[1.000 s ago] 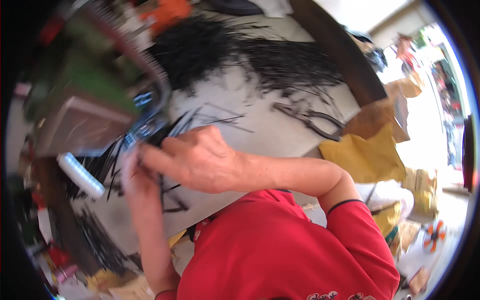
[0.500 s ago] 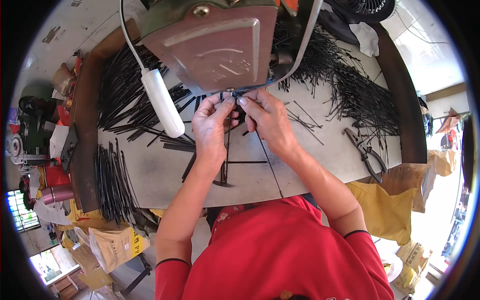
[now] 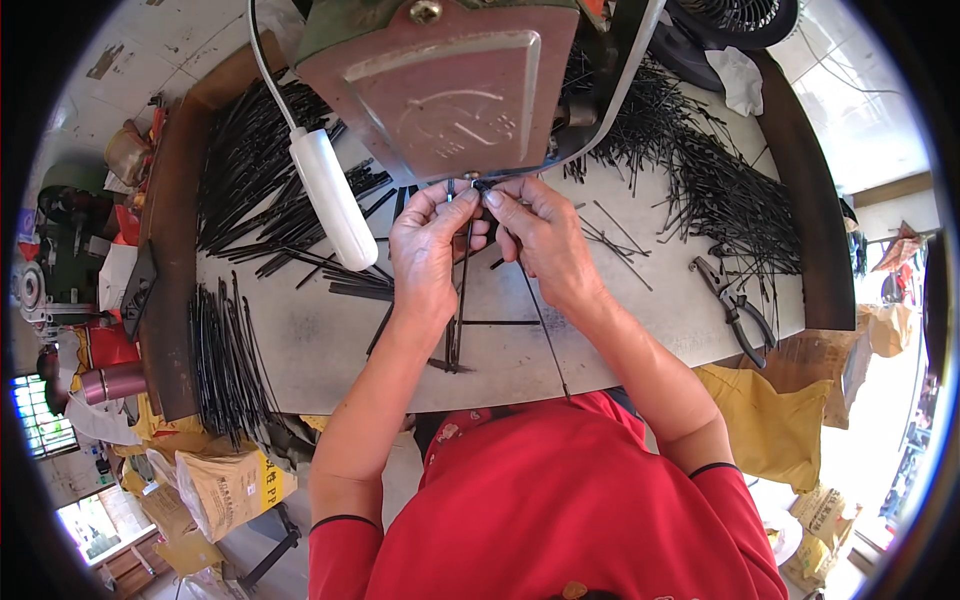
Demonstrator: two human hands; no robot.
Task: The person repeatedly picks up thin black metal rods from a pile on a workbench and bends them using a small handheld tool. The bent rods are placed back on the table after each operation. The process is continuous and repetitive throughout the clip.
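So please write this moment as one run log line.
left hand: pinches thin black rod | right hand: grips rod tip | position: under machine | pliers: untouched on table

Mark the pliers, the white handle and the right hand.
pliers [image 3: 738, 308]: head view, at the pivot.
white handle [image 3: 335, 200]: head view, mid-length.
right hand [image 3: 540, 235]: head view, back of the hand.

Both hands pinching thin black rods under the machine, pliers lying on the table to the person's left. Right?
Not quite. The pliers lie to the person's right, near the table edge, as the head view shows. The rest holds: left hand and right hand pinch thin black rods under the machine.
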